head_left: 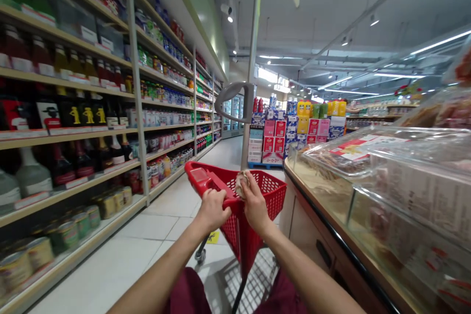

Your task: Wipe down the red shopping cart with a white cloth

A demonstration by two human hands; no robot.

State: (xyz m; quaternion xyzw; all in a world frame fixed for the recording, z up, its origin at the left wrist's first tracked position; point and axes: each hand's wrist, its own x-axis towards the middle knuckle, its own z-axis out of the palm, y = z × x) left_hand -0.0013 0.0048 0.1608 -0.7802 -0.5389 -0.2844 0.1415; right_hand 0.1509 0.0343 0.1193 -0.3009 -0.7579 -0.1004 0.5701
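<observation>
A red plastic shopping cart (270, 189) with perforated basket walls stands directly in front of me. My left hand (213, 208) is closed around the near rim of its basket. Against the same rim, my right hand (254, 206) pinches a crumpled off-white and brownish cloth (242, 184) between thumb and fingers. The cloth rests above the basket's near edge. A grey pole (252, 49) rises behind the basket and carries a grey loop handle (234, 103).
Shelves (66, 132) of bottles, jars and cans line the left side. Close on the right is a display counter (312, 201) with clear plastic trays (368, 149). Stacked drink cartons (274, 137) stand ahead. Tiled floor (158, 225) runs between shelves and counter.
</observation>
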